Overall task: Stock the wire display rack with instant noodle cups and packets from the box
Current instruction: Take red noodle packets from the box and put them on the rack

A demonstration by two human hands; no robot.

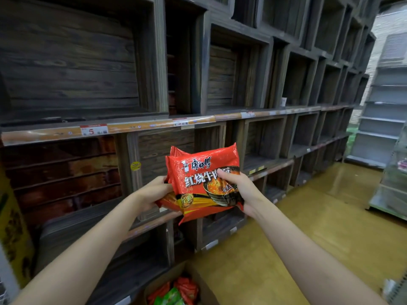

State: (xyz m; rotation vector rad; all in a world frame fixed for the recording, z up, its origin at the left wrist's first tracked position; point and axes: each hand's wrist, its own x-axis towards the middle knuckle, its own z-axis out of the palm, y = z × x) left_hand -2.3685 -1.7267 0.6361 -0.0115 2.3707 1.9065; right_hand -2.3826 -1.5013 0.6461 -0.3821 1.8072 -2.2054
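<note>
Red noodle packets held in both my grips, in front of the wooden shelving.

My left hand curls round the stack's left edge; my right hand pinches the front packet, thumb over its printed face. I hold them before a dark wooden shelf compartment. Below, at the frame's bottom edge, an open cardboard box on the yellow floor holds more red packets and a green packet.
</note>
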